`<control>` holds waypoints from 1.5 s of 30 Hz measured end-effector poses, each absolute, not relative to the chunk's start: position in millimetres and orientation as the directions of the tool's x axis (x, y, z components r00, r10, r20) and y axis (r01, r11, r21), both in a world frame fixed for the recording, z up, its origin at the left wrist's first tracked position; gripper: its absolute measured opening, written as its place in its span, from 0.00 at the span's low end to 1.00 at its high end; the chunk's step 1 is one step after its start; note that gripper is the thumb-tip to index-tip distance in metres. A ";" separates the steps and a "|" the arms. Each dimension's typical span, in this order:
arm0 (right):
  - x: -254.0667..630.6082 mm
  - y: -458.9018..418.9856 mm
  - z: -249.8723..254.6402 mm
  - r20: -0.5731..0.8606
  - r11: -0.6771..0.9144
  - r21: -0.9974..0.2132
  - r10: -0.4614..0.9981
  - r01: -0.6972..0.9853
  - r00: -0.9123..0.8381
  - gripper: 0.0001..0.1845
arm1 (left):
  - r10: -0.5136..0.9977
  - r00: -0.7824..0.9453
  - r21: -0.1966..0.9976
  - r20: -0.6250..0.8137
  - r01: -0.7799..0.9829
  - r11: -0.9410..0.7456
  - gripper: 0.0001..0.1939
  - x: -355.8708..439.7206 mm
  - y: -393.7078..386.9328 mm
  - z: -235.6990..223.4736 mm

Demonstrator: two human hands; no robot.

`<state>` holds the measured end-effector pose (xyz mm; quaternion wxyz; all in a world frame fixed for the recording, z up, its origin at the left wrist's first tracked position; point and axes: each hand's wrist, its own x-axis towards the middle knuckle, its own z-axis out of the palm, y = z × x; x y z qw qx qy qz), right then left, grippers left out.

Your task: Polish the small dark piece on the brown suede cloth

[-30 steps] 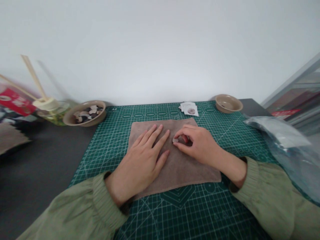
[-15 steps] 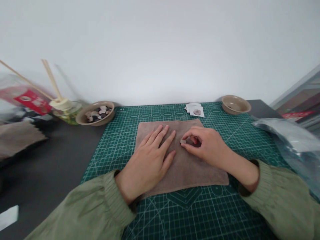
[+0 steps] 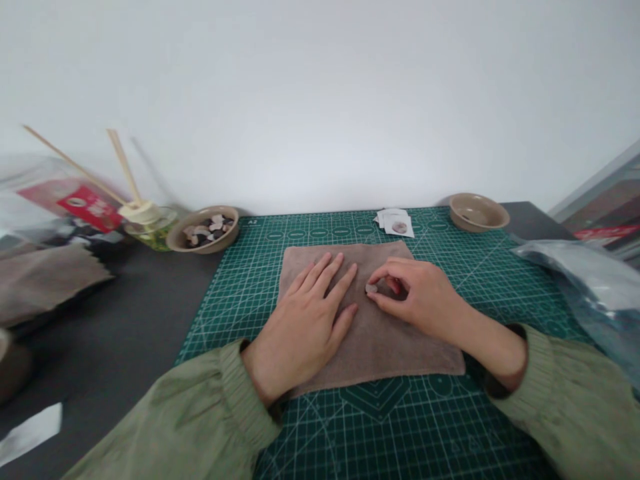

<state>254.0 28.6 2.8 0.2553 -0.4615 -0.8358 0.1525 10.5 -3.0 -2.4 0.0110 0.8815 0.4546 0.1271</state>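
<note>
A brown cloth (image 3: 385,340) lies spread on a green cutting mat (image 3: 240,293). My left hand (image 3: 307,320) rests flat on the cloth's left half, fingers stretched out and apart. Just right of it, my right hand (image 3: 417,297) is curled, with thumb and fingers pinched on a small dark stone (image 3: 387,287) that it presses against the cloth. Most of the stone is hidden by the fingers. Both arms wear green sleeves.
A tan bowl (image 3: 180,240) of mixed stones sits at the mat's far left corner, beside a reed diffuser (image 3: 147,223). An empty tan bowl (image 3: 479,212) stands far right, small white packets (image 3: 395,221) between. A plastic bag (image 3: 585,273) lies right; brown fabric (image 3: 45,283) lies left.
The view has swung left, so everything sits further right in the picture. Both hands keep their pose on the cloth; the right fingers shift slightly around the stone.
</note>
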 end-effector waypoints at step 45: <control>253.7 27.9 5.9 0.291 0.513 -0.491 0.859 0.705 -0.422 0.05 | 0.799 0.559 0.140 0.221 0.793 -0.594 0.31 10.9 -1.8 -3.9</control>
